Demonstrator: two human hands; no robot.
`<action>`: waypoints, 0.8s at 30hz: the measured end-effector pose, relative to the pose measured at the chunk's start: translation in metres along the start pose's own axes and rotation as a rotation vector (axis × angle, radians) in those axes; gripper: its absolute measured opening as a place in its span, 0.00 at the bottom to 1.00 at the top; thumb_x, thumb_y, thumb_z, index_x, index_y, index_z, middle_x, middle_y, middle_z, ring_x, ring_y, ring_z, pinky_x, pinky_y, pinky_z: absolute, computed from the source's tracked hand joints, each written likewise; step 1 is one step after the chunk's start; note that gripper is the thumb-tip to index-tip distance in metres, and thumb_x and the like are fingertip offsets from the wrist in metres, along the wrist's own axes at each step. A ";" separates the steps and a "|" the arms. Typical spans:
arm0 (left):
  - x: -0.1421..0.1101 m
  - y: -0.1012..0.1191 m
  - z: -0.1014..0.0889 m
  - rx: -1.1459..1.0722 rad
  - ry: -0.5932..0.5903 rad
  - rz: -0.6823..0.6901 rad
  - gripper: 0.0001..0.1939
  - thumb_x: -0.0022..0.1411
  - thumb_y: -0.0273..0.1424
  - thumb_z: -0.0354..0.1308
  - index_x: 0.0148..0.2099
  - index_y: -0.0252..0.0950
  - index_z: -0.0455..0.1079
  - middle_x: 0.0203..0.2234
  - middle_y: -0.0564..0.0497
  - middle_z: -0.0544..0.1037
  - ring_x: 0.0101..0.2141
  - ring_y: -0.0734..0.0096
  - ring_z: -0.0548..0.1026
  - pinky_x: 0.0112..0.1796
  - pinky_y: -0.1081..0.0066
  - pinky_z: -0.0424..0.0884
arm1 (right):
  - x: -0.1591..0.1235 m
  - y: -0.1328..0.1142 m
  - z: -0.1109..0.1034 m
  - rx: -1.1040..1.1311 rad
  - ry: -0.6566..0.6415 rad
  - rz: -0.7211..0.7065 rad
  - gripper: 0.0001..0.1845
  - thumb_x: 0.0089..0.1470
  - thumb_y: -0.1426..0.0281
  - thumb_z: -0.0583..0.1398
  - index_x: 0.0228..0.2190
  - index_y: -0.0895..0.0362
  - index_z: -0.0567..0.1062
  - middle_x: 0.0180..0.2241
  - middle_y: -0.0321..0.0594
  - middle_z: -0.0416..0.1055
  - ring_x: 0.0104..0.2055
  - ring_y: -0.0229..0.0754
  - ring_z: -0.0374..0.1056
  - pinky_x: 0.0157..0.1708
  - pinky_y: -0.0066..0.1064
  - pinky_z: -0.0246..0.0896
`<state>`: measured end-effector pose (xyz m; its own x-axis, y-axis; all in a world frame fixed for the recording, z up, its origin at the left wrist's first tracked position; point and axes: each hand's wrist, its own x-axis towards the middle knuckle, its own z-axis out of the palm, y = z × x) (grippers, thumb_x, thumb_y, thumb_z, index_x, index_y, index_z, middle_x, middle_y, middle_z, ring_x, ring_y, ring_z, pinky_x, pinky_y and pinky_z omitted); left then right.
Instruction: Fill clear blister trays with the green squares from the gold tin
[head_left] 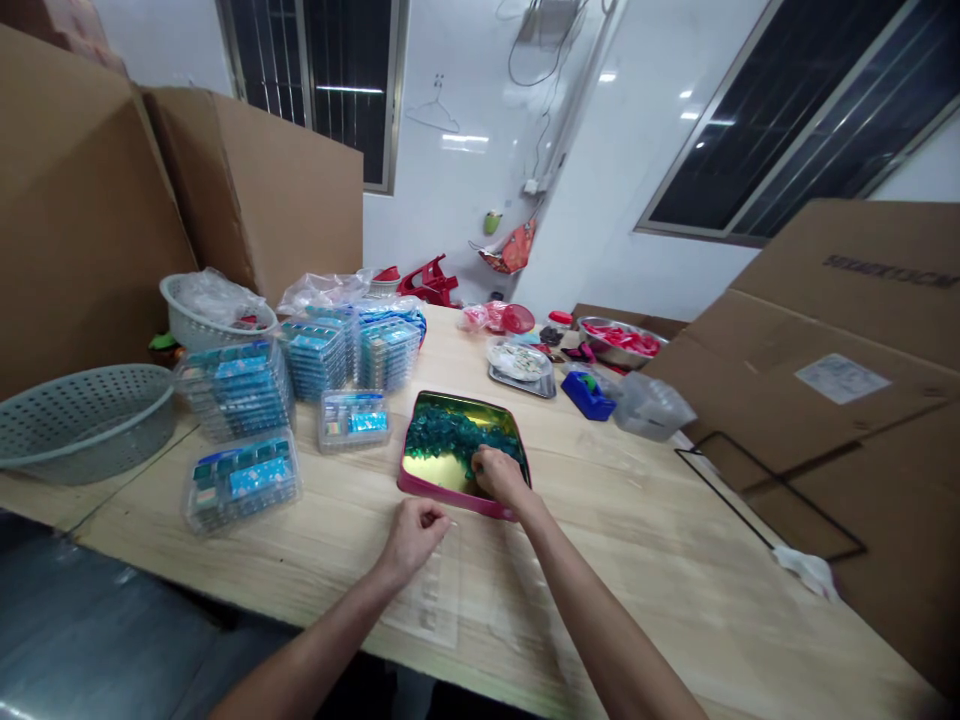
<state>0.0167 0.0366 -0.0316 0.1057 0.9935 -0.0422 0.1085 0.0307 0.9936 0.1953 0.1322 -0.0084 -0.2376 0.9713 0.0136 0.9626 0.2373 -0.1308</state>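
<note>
- Currently, the right hand (501, 477) sits inside the pink-rimmed metal tray (429, 486), with its fingers (480, 462) curled narrow and their tips among the teal pieces (454, 435); whether they hold a piece cannot be told
- Tray position: directly beneath the right fingers, flat on the tabletop (645, 590); the teal pieces are heaped across its far half, and its gold floor shows nearer the left hand (411, 540)
- Left hand: just beside the tray's near edge, its fingers (439, 518) closed to a narrow pinch; any held item is too small to tell
- Below the left fingers: a clear plastic sheet (433, 595) lies flat on the tabletop
- Left of the left fingers: clear plastic boxes (241, 484) of blue-and-teal packets, several stacked
- Farther left of the fingers: a grey-green perforated basket (86, 425) and a white basket (214, 325) under a plastic bag
- Beyond the right fingers: a blue plastic object (587, 396), a plate on a metal tray (519, 365) and a steel bowl (621, 342) of red items
- Right of the fingers: large cardboard sheets (825, 340)
</note>
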 end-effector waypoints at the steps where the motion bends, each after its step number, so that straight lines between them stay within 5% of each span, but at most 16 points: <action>1: 0.001 -0.001 0.000 -0.009 0.003 -0.002 0.07 0.48 0.28 0.55 0.24 0.30 0.72 0.17 0.52 0.72 0.21 0.75 0.68 0.23 0.76 0.63 | 0.001 0.001 0.002 0.020 -0.005 -0.011 0.13 0.44 0.81 0.54 0.26 0.57 0.76 0.35 0.43 0.75 0.37 0.42 0.70 0.31 0.26 0.52; 7: 0.002 -0.003 -0.004 -0.068 0.040 -0.009 0.06 0.46 0.29 0.56 0.22 0.31 0.71 0.17 0.52 0.72 0.20 0.76 0.67 0.23 0.77 0.61 | 0.005 0.006 0.003 0.189 -0.012 -0.069 0.10 0.40 0.80 0.56 0.22 0.58 0.76 0.25 0.40 0.75 0.30 0.40 0.69 0.29 0.25 0.53; 10: 0.002 -0.001 -0.005 -0.108 0.073 -0.008 0.06 0.45 0.29 0.57 0.22 0.31 0.70 0.15 0.53 0.71 0.19 0.77 0.66 0.22 0.77 0.59 | -0.001 0.005 -0.002 0.293 0.042 -0.081 0.11 0.44 0.78 0.55 0.29 0.59 0.76 0.26 0.39 0.74 0.29 0.38 0.68 0.28 0.24 0.56; 13: 0.003 0.005 -0.004 -0.165 0.108 -0.008 0.06 0.45 0.30 0.57 0.22 0.31 0.71 0.15 0.54 0.70 0.18 0.77 0.65 0.21 0.77 0.59 | -0.017 -0.004 -0.002 0.590 0.124 -0.083 0.11 0.47 0.73 0.56 0.33 0.60 0.75 0.26 0.39 0.73 0.29 0.38 0.68 0.29 0.25 0.59; 17: 0.004 0.010 0.003 -0.251 0.155 0.001 0.10 0.46 0.32 0.59 0.29 0.30 0.74 0.22 0.50 0.76 0.22 0.75 0.69 0.24 0.76 0.63 | -0.051 -0.028 0.005 1.015 0.211 -0.050 0.08 0.45 0.66 0.60 0.28 0.59 0.74 0.24 0.38 0.71 0.26 0.39 0.66 0.26 0.27 0.60; 24: -0.008 0.010 0.010 -0.341 0.194 -0.016 0.07 0.43 0.30 0.61 0.26 0.31 0.74 0.20 0.51 0.75 0.22 0.75 0.68 0.26 0.75 0.63 | -0.094 -0.070 0.013 0.988 0.472 0.034 0.05 0.46 0.69 0.60 0.27 0.58 0.74 0.25 0.38 0.70 0.27 0.40 0.66 0.28 0.29 0.61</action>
<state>0.0264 0.0275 -0.0223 -0.0858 0.9939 -0.0700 -0.2299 0.0486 0.9720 0.1487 0.0243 -0.0134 0.0643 0.9362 0.3456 0.3884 0.2955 -0.8728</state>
